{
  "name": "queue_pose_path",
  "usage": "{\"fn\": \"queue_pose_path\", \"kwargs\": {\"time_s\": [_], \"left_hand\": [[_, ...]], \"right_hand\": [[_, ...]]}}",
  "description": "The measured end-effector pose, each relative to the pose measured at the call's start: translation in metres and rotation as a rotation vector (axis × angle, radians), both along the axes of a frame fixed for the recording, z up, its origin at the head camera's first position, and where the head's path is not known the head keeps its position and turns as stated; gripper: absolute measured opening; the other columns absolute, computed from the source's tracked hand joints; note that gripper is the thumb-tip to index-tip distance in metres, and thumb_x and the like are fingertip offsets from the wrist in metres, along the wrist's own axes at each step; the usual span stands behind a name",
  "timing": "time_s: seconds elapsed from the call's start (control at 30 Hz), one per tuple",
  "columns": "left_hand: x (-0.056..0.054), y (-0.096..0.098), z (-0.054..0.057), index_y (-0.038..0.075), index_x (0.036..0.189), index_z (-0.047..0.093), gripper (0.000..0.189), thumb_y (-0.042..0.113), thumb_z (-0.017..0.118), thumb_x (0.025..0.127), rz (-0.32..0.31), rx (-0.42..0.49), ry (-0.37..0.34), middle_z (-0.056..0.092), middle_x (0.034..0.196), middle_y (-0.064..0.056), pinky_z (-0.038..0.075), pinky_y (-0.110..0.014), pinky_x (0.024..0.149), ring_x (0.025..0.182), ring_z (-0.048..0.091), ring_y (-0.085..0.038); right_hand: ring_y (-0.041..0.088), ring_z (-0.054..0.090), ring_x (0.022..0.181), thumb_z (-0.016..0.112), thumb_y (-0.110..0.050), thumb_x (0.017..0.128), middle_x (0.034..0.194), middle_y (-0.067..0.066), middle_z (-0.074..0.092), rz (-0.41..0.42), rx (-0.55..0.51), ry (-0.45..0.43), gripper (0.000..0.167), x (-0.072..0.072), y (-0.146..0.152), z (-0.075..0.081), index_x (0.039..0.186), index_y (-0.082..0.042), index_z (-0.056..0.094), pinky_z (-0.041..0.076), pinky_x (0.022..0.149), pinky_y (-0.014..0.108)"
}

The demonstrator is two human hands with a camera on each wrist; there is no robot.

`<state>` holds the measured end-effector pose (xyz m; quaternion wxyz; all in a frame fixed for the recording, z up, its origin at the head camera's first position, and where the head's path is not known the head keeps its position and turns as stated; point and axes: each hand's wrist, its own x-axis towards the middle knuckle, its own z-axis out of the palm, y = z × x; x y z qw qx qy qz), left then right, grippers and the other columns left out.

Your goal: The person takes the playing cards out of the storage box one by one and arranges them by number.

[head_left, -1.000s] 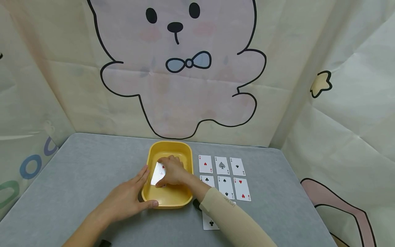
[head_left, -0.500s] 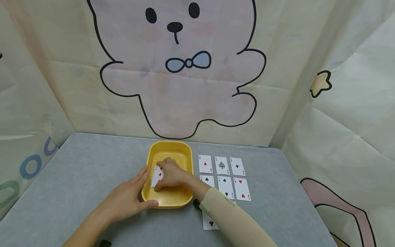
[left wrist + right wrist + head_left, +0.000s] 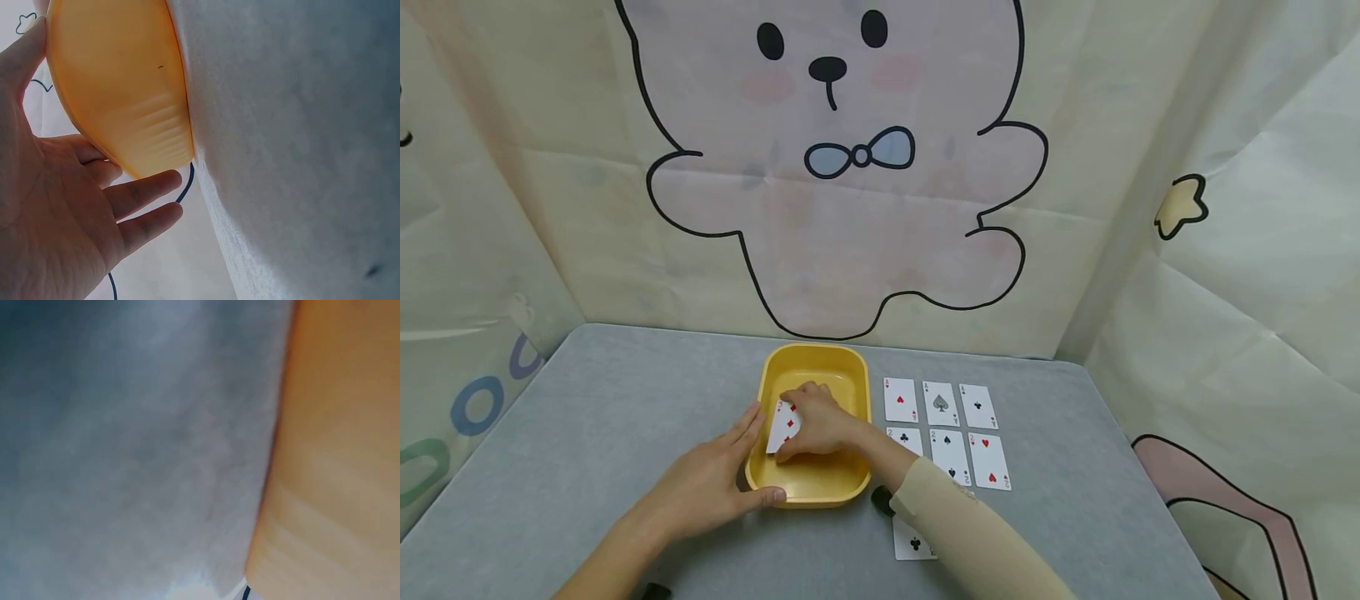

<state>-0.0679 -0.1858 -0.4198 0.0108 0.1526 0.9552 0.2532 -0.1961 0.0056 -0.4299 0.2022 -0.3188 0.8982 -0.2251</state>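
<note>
My right hand (image 3: 814, 421) reaches into the yellow tray (image 3: 816, 496) and pinches a white playing card with red diamonds (image 3: 784, 429) between thumb and fingers. The hand covers the card's right side. My left hand (image 3: 730, 471) holds the tray's near left corner, thumb over the front rim and fingers at the left rim. From the left wrist, that hand (image 3: 69, 200) shows some fingers bent at the rim and two lying straight outside it. The right wrist view has only the tray's outer wall (image 3: 337, 475) and the table; the right hand is out of its frame.
Right of the tray, face-up cards lie in rows on the grey table (image 3: 647, 400): aces, including an ace of spades (image 3: 939, 402), then twos, including a two of hearts (image 3: 988, 461). A club card (image 3: 912, 543) below is partly covered by the right sleeve (image 3: 977, 533).
The card in the tray has tilted from a glare-lit angle so its red diamonds show, and the right hand has shifted slightly left. The left hand and the cards on the table keep their places.
</note>
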Motion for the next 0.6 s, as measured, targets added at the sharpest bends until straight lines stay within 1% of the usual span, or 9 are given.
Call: {"fn": "queue_pose_path", "kwargs": {"time_s": [0.3,0.47,0.6], "left_hand": [[-0.001,0.0,-0.001,0.003,0.164,0.032,0.113,0.077,0.068,0.085,0.002,-0.003,0.012,0.028,0.171,-0.013,0.05,-0.06,0.102,0.132,0.057,-0.044],[-0.001,0.0,-0.001,0.003,0.164,0.032,0.115,0.08,0.065,0.085,0.004,-0.003,0.015,0.028,0.171,-0.013,0.049,-0.06,0.102,0.132,0.058,-0.044],[0.0,0.001,-0.001,0.002,0.163,0.033,0.117,0.083,0.063,0.084,0.006,-0.008,0.01,0.028,0.171,-0.013,0.05,-0.06,0.102,0.131,0.058,-0.044]], "right_hand": [[0.015,0.042,0.119,0.091,-0.047,0.078,0.148,0.005,0.047,0.014,-0.036,0.058,0.095,0.005,0.01,0.011,0.157,-0.015,0.048,0.041,0.089,0.023],[0.018,0.04,0.127,0.089,-0.049,0.078,0.15,0.007,0.046,0.022,-0.052,0.082,0.095,0.008,0.018,0.017,0.157,-0.015,0.049,0.041,0.096,0.026],[0.02,0.04,0.13,0.089,-0.05,0.078,0.149,0.007,0.047,0.03,-0.059,0.099,0.094,0.01,0.024,0.021,0.156,-0.016,0.05,0.041,0.099,0.027]]}}
